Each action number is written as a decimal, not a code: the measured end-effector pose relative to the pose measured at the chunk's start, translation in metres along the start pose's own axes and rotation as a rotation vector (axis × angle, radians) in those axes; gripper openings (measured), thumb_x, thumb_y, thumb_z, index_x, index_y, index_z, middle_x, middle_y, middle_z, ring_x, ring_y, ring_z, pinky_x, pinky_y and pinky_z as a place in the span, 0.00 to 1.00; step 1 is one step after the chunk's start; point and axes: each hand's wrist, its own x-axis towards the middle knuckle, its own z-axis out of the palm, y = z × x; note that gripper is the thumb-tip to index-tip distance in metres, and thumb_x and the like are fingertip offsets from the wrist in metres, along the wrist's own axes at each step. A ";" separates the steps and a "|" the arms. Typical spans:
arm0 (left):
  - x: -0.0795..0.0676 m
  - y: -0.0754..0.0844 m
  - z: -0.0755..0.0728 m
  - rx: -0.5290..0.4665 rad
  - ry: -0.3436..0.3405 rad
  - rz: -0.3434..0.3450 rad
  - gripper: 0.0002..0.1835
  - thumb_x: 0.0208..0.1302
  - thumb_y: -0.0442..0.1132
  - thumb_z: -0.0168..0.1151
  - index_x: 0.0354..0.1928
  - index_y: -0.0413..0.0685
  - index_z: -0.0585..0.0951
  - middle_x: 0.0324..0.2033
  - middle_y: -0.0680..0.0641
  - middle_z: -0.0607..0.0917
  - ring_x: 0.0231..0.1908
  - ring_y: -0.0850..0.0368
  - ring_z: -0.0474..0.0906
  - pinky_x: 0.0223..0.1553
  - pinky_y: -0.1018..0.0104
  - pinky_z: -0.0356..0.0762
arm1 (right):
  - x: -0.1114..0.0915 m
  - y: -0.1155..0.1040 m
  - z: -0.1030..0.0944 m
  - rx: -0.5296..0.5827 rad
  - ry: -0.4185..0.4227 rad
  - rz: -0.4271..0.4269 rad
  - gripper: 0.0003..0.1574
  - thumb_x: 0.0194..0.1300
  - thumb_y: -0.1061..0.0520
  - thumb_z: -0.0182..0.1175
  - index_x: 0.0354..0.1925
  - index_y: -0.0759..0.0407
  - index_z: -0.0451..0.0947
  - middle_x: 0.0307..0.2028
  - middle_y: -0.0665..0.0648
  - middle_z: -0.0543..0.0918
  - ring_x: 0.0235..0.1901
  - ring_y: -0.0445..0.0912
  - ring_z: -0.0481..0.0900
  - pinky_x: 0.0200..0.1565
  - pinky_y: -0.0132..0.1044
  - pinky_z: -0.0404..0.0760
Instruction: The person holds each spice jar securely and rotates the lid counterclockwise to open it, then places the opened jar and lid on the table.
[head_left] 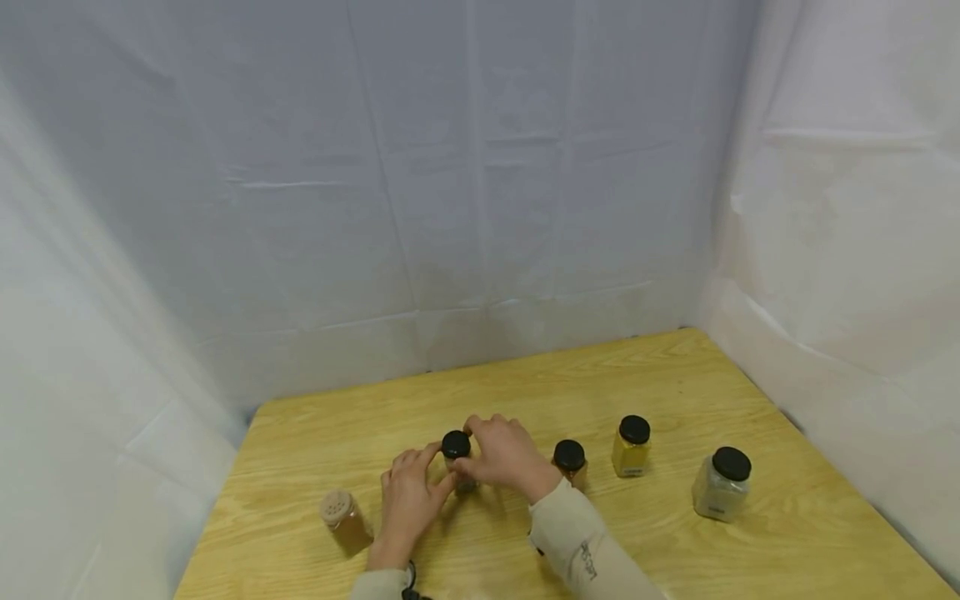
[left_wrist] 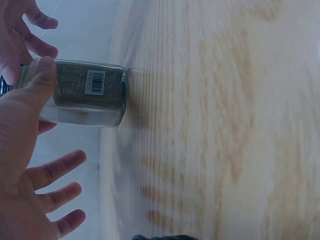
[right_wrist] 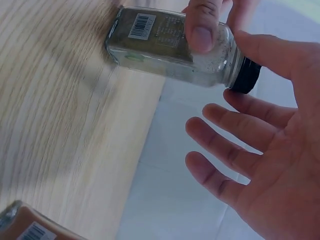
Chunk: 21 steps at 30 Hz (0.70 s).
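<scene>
A glass spice jar (left_wrist: 89, 89) with a black lid (head_left: 456, 443) stands upright on the wooden table between both hands. Through its glass a greyish-brown powder shows, behind a label with a barcode. My left hand (head_left: 411, 497) pinches the jar's body between thumb and forefinger, its other fingers spread away in the left wrist view. From the other side my right hand (head_left: 512, 454) holds the lid between thumb and forefinger. Its remaining fingers (right_wrist: 225, 145) stay off the jar in the right wrist view. The lid appears seated on the neck.
Left of the hands stands a shaker bottle (head_left: 347, 525) with a beige perforated top. A black-lidded jar (head_left: 570, 457) is partly hidden by the right wrist. Farther right are a yellow jar (head_left: 632, 450) and a pale jar (head_left: 722, 485). White sheeting (head_left: 480, 167) surrounds the table (head_left: 675, 375).
</scene>
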 end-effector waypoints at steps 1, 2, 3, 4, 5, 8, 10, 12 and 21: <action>0.000 0.000 0.000 0.002 0.006 0.005 0.29 0.66 0.51 0.75 0.66 0.48 0.82 0.56 0.38 0.87 0.64 0.33 0.76 0.57 0.31 0.69 | 0.001 -0.001 -0.001 -0.001 -0.003 -0.010 0.32 0.70 0.38 0.69 0.62 0.57 0.80 0.48 0.59 0.89 0.47 0.55 0.86 0.54 0.54 0.83; 0.000 0.000 0.000 0.001 0.014 0.009 0.29 0.65 0.51 0.75 0.65 0.48 0.82 0.56 0.38 0.87 0.64 0.33 0.77 0.57 0.32 0.69 | 0.001 -0.001 0.000 -0.007 -0.007 -0.017 0.33 0.70 0.38 0.69 0.62 0.57 0.80 0.47 0.59 0.89 0.46 0.54 0.86 0.54 0.53 0.83; 0.000 0.000 0.000 0.000 0.019 0.012 0.29 0.65 0.51 0.75 0.65 0.48 0.82 0.55 0.38 0.87 0.63 0.33 0.77 0.57 0.32 0.70 | 0.002 -0.002 0.000 -0.008 -0.008 -0.022 0.33 0.70 0.38 0.68 0.62 0.57 0.80 0.46 0.59 0.89 0.45 0.53 0.86 0.53 0.53 0.83; 0.000 -0.001 0.000 -0.002 0.025 0.019 0.29 0.65 0.51 0.75 0.65 0.48 0.82 0.55 0.38 0.87 0.63 0.33 0.77 0.57 0.31 0.70 | 0.003 -0.003 0.000 -0.011 -0.008 -0.026 0.33 0.71 0.37 0.68 0.62 0.57 0.80 0.45 0.58 0.89 0.44 0.52 0.86 0.52 0.52 0.83; 0.000 -0.001 0.000 -0.007 0.030 0.024 0.29 0.65 0.50 0.75 0.65 0.48 0.82 0.55 0.38 0.87 0.63 0.33 0.77 0.57 0.31 0.70 | 0.004 -0.004 0.001 -0.016 -0.005 -0.031 0.32 0.71 0.36 0.68 0.61 0.56 0.80 0.44 0.57 0.89 0.43 0.51 0.85 0.51 0.51 0.83; 0.000 -0.002 0.003 -0.015 0.045 0.036 0.29 0.64 0.51 0.75 0.65 0.48 0.82 0.55 0.38 0.87 0.63 0.33 0.77 0.57 0.31 0.69 | 0.006 -0.007 0.004 -0.036 0.010 -0.043 0.30 0.71 0.36 0.67 0.57 0.55 0.81 0.40 0.55 0.88 0.39 0.49 0.83 0.47 0.49 0.82; -0.001 -0.003 0.005 -0.004 0.063 0.058 0.29 0.64 0.53 0.75 0.64 0.48 0.83 0.54 0.38 0.88 0.62 0.32 0.78 0.55 0.31 0.70 | 0.007 -0.009 0.006 -0.049 0.022 -0.049 0.29 0.71 0.37 0.67 0.58 0.55 0.81 0.41 0.55 0.89 0.40 0.49 0.83 0.48 0.50 0.82; -0.001 -0.003 0.006 0.007 0.071 0.065 0.29 0.64 0.54 0.74 0.63 0.48 0.83 0.53 0.38 0.88 0.61 0.32 0.78 0.53 0.31 0.70 | 0.008 -0.010 0.008 -0.063 0.029 -0.051 0.29 0.72 0.38 0.67 0.60 0.55 0.81 0.45 0.56 0.89 0.42 0.50 0.84 0.50 0.51 0.82; 0.001 0.001 -0.001 0.011 0.014 0.005 0.32 0.65 0.56 0.74 0.65 0.47 0.82 0.56 0.37 0.87 0.63 0.33 0.77 0.57 0.32 0.70 | 0.005 -0.007 0.000 -0.043 0.030 0.032 0.36 0.69 0.37 0.70 0.64 0.57 0.78 0.50 0.59 0.88 0.50 0.56 0.85 0.58 0.55 0.81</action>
